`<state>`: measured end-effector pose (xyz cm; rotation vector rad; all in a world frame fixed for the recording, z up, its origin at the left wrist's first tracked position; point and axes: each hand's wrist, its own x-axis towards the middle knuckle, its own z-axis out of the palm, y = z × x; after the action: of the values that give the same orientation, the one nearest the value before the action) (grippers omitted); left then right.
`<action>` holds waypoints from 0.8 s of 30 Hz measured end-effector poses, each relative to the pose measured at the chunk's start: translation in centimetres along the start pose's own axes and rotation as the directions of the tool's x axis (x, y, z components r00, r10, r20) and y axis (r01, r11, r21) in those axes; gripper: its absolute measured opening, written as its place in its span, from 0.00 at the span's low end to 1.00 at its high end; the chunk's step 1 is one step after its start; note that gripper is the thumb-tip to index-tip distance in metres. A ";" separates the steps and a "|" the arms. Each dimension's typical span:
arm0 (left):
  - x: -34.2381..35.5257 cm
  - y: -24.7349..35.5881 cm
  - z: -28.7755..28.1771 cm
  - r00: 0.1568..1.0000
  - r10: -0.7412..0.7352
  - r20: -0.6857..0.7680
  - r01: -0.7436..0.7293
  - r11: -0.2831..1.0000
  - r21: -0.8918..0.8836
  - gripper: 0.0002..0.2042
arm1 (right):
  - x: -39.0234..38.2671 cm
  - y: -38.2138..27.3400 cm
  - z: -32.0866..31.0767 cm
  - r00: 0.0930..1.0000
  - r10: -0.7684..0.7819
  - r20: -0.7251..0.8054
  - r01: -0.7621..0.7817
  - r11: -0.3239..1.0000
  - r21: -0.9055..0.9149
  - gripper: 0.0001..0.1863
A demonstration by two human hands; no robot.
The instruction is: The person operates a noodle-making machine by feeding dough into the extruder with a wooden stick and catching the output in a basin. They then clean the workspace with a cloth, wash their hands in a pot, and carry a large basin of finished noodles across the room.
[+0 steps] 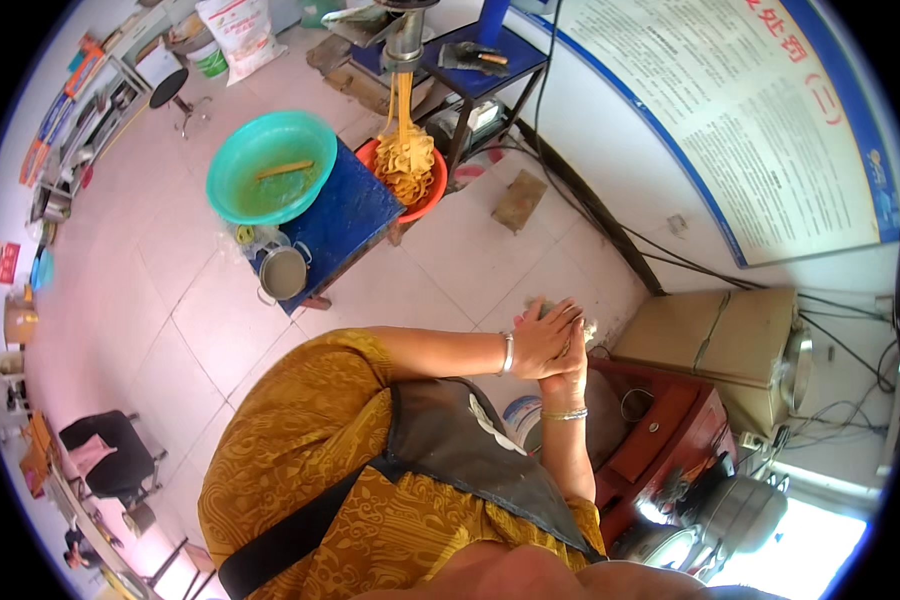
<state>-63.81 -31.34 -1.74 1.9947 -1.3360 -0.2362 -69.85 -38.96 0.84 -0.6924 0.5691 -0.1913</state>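
Note:
My left hand (547,345) and my right hand (568,372) are pressed together in front of me, to the right of centre. The left fingers lie across the right palm and fingers. Small pale and greyish bits show at the edges of the fingers, but what they belong to is mostly hidden. Each wrist wears a bracelet. Farther off, thick yellowish strands (404,155) hang from the metal spout (404,45) of a machine. They heap up in a red basin (436,201) on the floor, away from both hands.
A blue low table (355,215) bears a green basin (220,180) with a wooden stick inside. A metal pot (283,272) stands at its near corner. To my right are a red cabinet (670,440) and a cardboard box (670,335); cables (710,270) run along the wall.

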 end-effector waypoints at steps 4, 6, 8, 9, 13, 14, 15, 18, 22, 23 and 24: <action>-3.8 -3.3 -3.0 0.991 -0.088 0.103 0.071 0.985 0.160 0.34 | 3.4 -3.3 -2.1 0.992 -0.041 -0.120 0.035 0.998 -0.055 0.23; -5.3 -11.2 2.9 0.776 -0.391 0.494 0.538 0.820 -0.196 0.29 | 4.9 -4.2 -1.0 0.986 -0.158 -0.045 0.057 0.588 -0.807 0.21; -3.7 -11.2 2.2 0.640 -0.393 0.660 0.647 0.740 -0.186 0.27 | 6.8 -0.6 -2.8 0.838 -0.121 0.533 0.543 0.075 -0.836 0.21; -2.5 -10.5 1.7 0.637 -0.376 0.673 0.590 0.799 -0.112 0.26 | 6.8 2.2 -0.9 0.506 -0.148 0.850 0.823 -0.214 -0.527 0.22; 0.9 -7.0 -0.8 0.667 -0.373 0.645 0.390 0.912 0.125 0.23 | 10.3 -0.6 4.9 0.670 0.617 0.413 0.434 0.126 -0.892 0.22; 1.4 -6.4 -1.4 0.674 -0.386 0.630 0.373 0.914 0.161 0.22 | 12.2 -0.5 4.6 0.610 0.745 0.270 0.281 0.116 -0.953 0.22; 1.9 -6.0 -1.9 0.685 -0.394 0.613 0.366 0.914 0.178 0.21 | 13.3 -0.4 3.1 0.567 0.687 0.455 0.254 0.380 -0.889 0.20; 2.4 -5.9 -4.2 0.753 -0.339 0.564 0.367 0.928 0.067 0.19 | 16.1 -0.3 -0.6 0.640 0.599 0.481 0.109 0.549 -0.829 0.19; 0.4 -9.4 -4.9 0.896 -0.443 0.041 0.444 0.884 -0.146 0.19 | 18.1 -2.4 -1.3 0.692 0.585 0.424 0.327 0.270 -0.906 0.17; -0.2 -11.4 -5.3 0.832 -0.533 -0.152 0.493 0.837 -0.238 0.18 | 19.4 -1.4 -3.1 0.657 0.466 0.592 0.527 0.277 -0.803 0.17; -0.6 -13.8 -6.5 0.710 -0.616 -0.341 0.519 0.786 -0.336 0.18 | 20.9 -0.4 -2.6 0.695 0.446 0.564 0.506 0.254 -0.824 0.16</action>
<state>-50.60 -24.96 -6.05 2.0601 -0.3566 -0.1901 -53.93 -47.99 -9.56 -1.9663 -0.2670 0.5154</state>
